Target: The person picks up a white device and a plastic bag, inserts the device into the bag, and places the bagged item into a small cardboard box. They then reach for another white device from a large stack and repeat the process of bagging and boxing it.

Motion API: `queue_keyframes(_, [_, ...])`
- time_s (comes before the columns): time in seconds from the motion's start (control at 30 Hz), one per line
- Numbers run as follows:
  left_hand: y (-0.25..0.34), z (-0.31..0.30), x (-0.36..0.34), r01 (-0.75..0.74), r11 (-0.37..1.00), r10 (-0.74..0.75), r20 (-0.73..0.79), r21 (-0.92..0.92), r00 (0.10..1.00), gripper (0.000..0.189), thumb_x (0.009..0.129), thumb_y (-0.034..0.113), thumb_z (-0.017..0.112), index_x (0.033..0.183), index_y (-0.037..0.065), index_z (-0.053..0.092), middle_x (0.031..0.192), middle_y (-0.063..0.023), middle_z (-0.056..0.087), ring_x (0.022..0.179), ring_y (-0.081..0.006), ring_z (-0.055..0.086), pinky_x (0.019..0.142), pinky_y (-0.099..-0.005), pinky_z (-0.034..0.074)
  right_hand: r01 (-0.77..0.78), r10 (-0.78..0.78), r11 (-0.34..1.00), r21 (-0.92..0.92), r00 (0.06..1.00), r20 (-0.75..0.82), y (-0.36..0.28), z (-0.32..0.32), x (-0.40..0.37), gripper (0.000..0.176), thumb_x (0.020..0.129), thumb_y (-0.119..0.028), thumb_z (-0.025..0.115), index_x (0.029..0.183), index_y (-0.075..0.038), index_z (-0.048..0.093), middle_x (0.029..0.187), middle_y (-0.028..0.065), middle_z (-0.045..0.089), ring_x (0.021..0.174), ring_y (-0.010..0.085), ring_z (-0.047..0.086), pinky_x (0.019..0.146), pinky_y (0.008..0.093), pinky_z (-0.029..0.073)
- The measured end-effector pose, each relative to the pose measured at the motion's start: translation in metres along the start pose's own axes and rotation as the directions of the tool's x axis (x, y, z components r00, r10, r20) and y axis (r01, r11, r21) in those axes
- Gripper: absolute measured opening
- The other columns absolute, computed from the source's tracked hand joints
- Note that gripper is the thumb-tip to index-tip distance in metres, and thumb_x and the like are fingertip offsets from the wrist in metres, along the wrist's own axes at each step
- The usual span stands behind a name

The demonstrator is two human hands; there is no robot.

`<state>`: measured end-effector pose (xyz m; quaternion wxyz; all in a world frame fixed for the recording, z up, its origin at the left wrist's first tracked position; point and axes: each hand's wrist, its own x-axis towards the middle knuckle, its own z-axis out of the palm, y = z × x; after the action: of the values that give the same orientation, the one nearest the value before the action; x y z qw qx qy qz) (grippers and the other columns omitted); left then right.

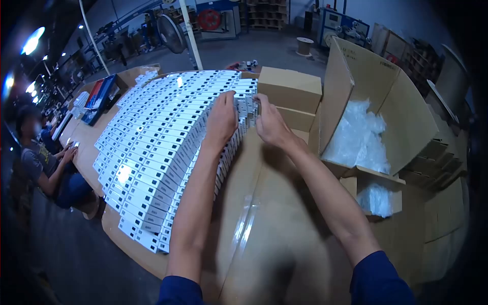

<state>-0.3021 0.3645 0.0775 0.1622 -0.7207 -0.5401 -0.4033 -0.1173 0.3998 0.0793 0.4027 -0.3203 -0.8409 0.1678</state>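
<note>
Rows of small white boxes (pixel 152 137) with black squares on them are stacked in a broad block on the cardboard-covered table. At the right back corner of the block, my left hand (pixel 222 119) has its fingers bent over the end boxes. My right hand (pixel 272 122) is just to the right, its curled fingers at the edge of the same boxes. A few white boxes (pixel 244 108) lie between the two hands. Whether either hand grips one of them is hidden by the fingers.
Behind my right hand stands a closed brown carton (pixel 290 89). A large open carton (pixel 412 117) on the right holds clear plastic bags (pixel 358 137), with a smaller box of plastic (pixel 376 199) below. A person (pixel 46 162) sits at the far left, near a blue box (pixel 99 99).
</note>
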Motion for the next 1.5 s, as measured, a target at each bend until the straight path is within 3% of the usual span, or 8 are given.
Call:
queue_keyframes(0.53, [-0.003, -0.005, -0.004, -0.006, 0.975, 0.008, -0.008, 0.221, 1.000, 0.027, 0.082, 0.000, 0.068, 0.108, 0.004, 0.070, 0.108, -0.0120, 0.069, 0.104, -0.0318, 0.060, 0.094, -0.0410, 0.050, 0.253, -0.259, 0.964, -0.078, 0.962, -0.090, 0.011, 0.006, 0.027, 0.065, 0.082, 0.007, 0.047, 0.145, 0.004, 0.031, 0.138, 0.0372, 0.049, 0.129, 0.0523, 0.049, 0.113, 0.0514, 0.038])
queue_keyframes(0.63, [0.019, -0.025, -0.013, 0.007, 0.979, 0.018, -0.123, 0.204, 0.992, 0.027, 0.079, -0.003, 0.071, 0.105, 0.005, 0.070, 0.108, -0.0119, 0.068, 0.106, -0.0317, 0.060, 0.094, -0.0414, 0.050, 0.006, -0.002, 0.985, 0.170, 1.000, -0.024, -0.019, -0.014, -0.002, 0.070, 0.080, 0.008, 0.046, 0.148, 0.003, 0.029, 0.137, 0.0383, 0.049, 0.133, 0.0537, 0.045, 0.118, 0.0489, 0.033])
queue_keyframes(0.77, [0.076, -0.063, -0.033, 0.098, 0.995, -0.095, -0.208, 0.004, 0.973, 0.032, 0.075, -0.010, 0.074, 0.103, 0.005, 0.068, 0.107, -0.0124, 0.067, 0.103, -0.0324, 0.063, 0.090, -0.0420, 0.052, -0.526, 0.349, 0.615, 0.588, 0.850, 0.395, -0.068, -0.066, -0.042, 0.061, 0.102, -0.018, 0.059, 0.154, -0.015, 0.027, 0.122, 0.0174, 0.059, 0.085, 0.0173, 0.067, 0.071, 0.0319, 0.061])
queue_keyframes(0.9, [0.165, -0.099, -0.061, 0.033, 0.993, -0.058, -0.218, -0.117, 0.974, 0.035, 0.071, -0.012, 0.077, 0.101, 0.004, 0.067, 0.105, -0.0119, 0.065, 0.097, -0.0313, 0.066, 0.083, -0.0405, 0.055, -0.450, 0.220, 0.282, 0.847, 0.890, 0.400, -0.084, -0.095, -0.100, 0.044, 0.106, -0.029, 0.057, 0.145, -0.012, 0.046, 0.106, 0.0097, 0.062, 0.086, 0.0146, 0.064, 0.067, 0.0294, 0.058])
queue_keyframes(1.03, [0.244, -0.112, -0.074, -0.083, 0.960, 0.080, -0.020, -0.268, 0.997, 0.039, 0.066, -0.003, 0.088, 0.099, 0.004, 0.069, 0.105, -0.0104, 0.065, 0.098, -0.0283, 0.067, 0.081, -0.0384, 0.056, -0.155, 0.152, 0.659, 0.736, 0.986, 0.071, -0.077, -0.142, -0.156, 0.020, 0.105, -0.014, 0.056, 0.116, -0.001, 0.066, 0.110, 0.0040, 0.065, 0.090, 0.0096, 0.064, 0.073, 0.0235, 0.055])
queue_keyframes(1.17, [0.284, -0.097, -0.041, 0.043, 0.863, 0.041, 0.156, -0.503, 0.987, 0.015, 0.084, 0.006, 0.078, 0.095, 0.001, 0.070, 0.090, -0.0125, 0.069, 0.081, -0.0249, 0.069, 0.072, -0.0346, 0.055, -0.364, 0.324, 0.583, 0.726, 0.924, 0.203, -0.070, -0.227, -0.202, 0.020, 0.104, -0.006, 0.050, 0.109, 0.003, 0.067, 0.106, 0.0052, 0.066, 0.097, 0.0137, 0.067, 0.074, 0.0283, 0.064])
queue_keyframes(1.27, [0.299, -0.045, 0.010, 0.051, 0.841, 0.094, 0.239, -0.538, 0.966, 0.015, 0.093, 0.009, 0.070, 0.093, -0.006, 0.069, 0.080, -0.0188, 0.071, 0.071, -0.0266, 0.071, 0.068, -0.0344, 0.055, -0.319, 0.414, 0.812, 0.488, 0.905, -0.097, -0.044, -0.271, -0.217, 0.018, 0.097, 0.002, 0.054, 0.103, 0.000, 0.071, 0.100, 0.0059, 0.071, 0.093, 0.0147, 0.064, 0.089, 0.0301, 0.050])
queue_keyframes(1.5, [0.298, 0.113, 0.070, -0.089, 0.996, 0.071, 0.634, -0.004, 0.770, 0.030, 0.083, 0.023, 0.080, 0.094, -0.004, 0.075, 0.087, -0.0276, 0.071, 0.082, -0.0450, 0.071, 0.079, -0.0491, 0.058, -0.261, 0.390, 0.886, 0.383, 0.866, -0.313, 0.003, -0.325, -0.212, 0.013, 0.096, -0.005, 0.064, 0.104, -0.005, 0.074, 0.091, 0.0040, 0.068, 0.076, 0.0100, 0.062, 0.069, 0.0241, 0.049])
